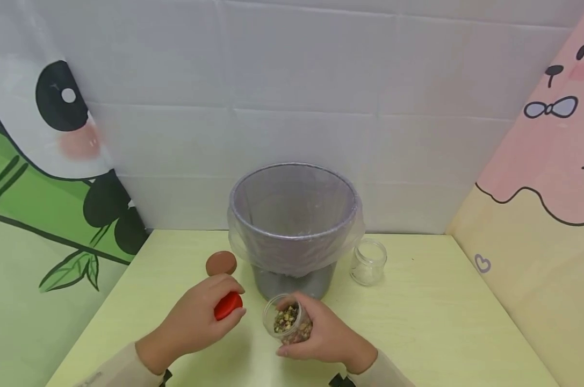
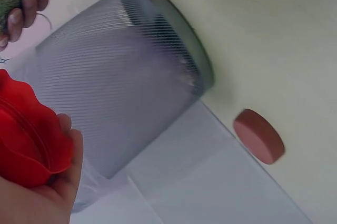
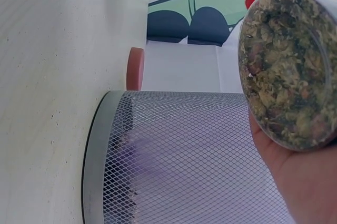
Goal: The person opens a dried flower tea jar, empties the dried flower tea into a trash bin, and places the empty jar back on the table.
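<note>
My left hand (image 1: 200, 312) holds a red lid (image 1: 228, 306) between fingers and thumb; its hollow underside shows in the left wrist view. In my right hand (image 1: 327, 333) is a clear jar (image 1: 298, 328), gripped round its side and tilted, mouth facing up and to the left. Dried flowers (image 1: 286, 318) in yellow, green and dark tones fill part of it; through the jar's base they show closely in the right wrist view. Both hands are in front of a mesh bin (image 1: 267, 279) lined with a translucent purplish bag (image 1: 296, 252).
A brown-red lid (image 1: 221, 263) lies on the table left of the bin. An uncapped clear jar (image 1: 369, 263) stands to the bin's right. The pale yellow table (image 1: 441, 322) meets a white cloth backdrop (image 1: 175, 140), with cartoon panels on both sides.
</note>
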Demonstrator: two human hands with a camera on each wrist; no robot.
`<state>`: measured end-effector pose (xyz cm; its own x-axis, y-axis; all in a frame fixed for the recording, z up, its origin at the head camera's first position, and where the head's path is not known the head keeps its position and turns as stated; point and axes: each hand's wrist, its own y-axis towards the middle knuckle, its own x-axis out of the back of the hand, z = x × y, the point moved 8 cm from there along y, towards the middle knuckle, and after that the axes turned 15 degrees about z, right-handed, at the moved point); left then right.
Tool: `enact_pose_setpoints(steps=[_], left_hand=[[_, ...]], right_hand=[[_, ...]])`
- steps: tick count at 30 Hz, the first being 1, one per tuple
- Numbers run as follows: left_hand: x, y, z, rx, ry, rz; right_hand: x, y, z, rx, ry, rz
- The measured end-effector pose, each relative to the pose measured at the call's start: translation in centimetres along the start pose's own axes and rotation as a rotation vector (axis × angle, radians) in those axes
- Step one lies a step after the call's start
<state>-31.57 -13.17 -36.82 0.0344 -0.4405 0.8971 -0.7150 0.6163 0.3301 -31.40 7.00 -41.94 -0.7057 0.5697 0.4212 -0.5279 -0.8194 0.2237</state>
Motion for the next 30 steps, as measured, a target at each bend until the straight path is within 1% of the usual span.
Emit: enact_pose_setpoints(steps=[4, 7, 11, 15, 19, 22, 25, 28, 30], left_hand=[[-0.1, -0.3, 1.9, 0.063, 0.030, 0.028], [-0.4, -0.3, 3.8, 0.139, 0.040, 0.068], [-0.9, 0.0, 6.8, 0.236, 0.035, 0.134], [-1.3, 0.1, 10.1, 0.293, 0.027, 0.179], [-1.5, -0.4, 13.7, 0.359, 0.026, 0.219], [-1.5, -1.0, 16.4, 0.409, 0.031, 0.234], [-1.2, -1.6, 18.7, 0.446, 0.037, 0.230], [-0.9, -2.0, 20.5, 0.487, 0.025, 0.221], [-0.7, -2.2, 21.6, 0.519, 0.022, 0.218]], right_hand=[[0.0, 0.0, -0.1, 0.005, 0.000, -0.003], [0.0, -0.1, -0.1, 0.013, -0.006, -0.003], [0.1, -0.2, -0.1, 0.013, -0.021, -0.007], [0.1, 0.0, -0.1, 0.010, -0.010, -0.004], [0.0, 0.2, 0.0, 0.027, 0.004, 0.000], [0.0, 0.2, 0.1, 0.034, -0.001, 0.000], [0.1, 0.0, 0.0, 0.017, -0.005, 0.000], [0.3, -0.1, -0.1, 0.006, -0.005, -0.007], [0.4, -0.2, -0.1, 0.013, -0.003, -0.021]])
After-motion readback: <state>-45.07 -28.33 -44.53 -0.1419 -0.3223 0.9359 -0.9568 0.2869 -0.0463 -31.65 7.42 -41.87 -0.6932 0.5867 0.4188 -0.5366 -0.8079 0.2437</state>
